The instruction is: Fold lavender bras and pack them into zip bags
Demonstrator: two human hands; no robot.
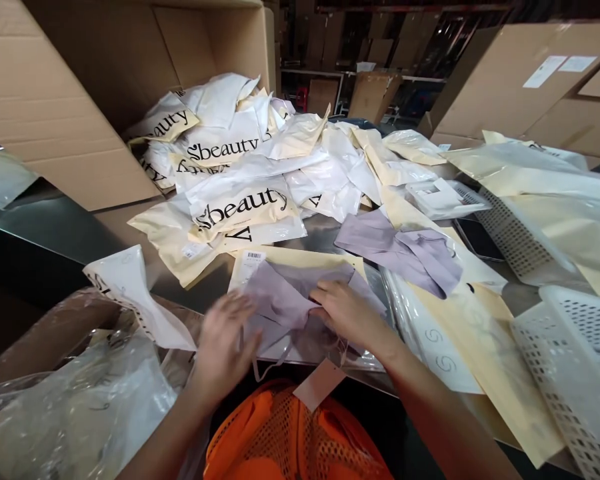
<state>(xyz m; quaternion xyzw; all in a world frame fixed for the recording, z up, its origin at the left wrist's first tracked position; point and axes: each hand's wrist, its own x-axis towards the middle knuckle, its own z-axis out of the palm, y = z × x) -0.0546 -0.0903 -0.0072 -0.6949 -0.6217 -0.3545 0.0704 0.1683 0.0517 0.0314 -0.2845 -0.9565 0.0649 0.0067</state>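
Note:
A lavender garment [275, 300] with a thin strap lies partly folded in front of me, on a cream plastic bag with a barcode label [253, 257]. A blank-looking hang tag [320, 385] dangles from it over the table's front edge. My right hand [347, 310] pinches the fabric near its middle. At the garment's left edge is my left hand [225, 343], blurred, its fingers and thumb spread apart with nothing visible between them. A second lavender garment [400, 250] rests to the right on cream packaging.
Behind, printed plastic bags [240, 200] pile up out of a tipped cardboard box [70, 113]. White perforated baskets [570, 353] stand at right, near a dark phone [479, 239]. Clear plastic wrappers [90, 407] fill a box at lower left. Large cartons [525, 87] are behind.

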